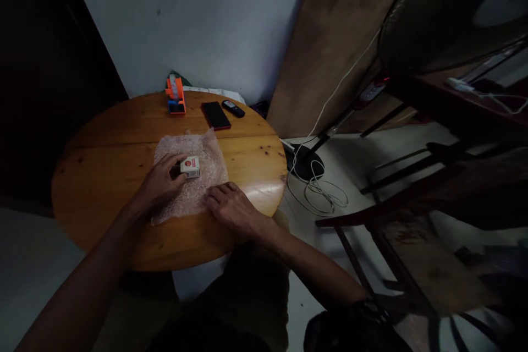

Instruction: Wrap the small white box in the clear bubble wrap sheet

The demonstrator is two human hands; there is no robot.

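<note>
Left hand [162,180], fingers clamped on small white box [191,168], right hand [233,210], fingers together, at bubble wrap [212,157] edge, left of frame centre

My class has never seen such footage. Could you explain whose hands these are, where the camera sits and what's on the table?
There's no machine: these are the camera wearer's bare hands, filmed from the head, looking forward and down. The left hand holds a small box by one end, over bubble wrap spread on the table. The right hand rests at the wrap's near right corner; whether it grips is unclear. Farther back lie an orange tape dispenser, a phone and a smaller handset.
</note>
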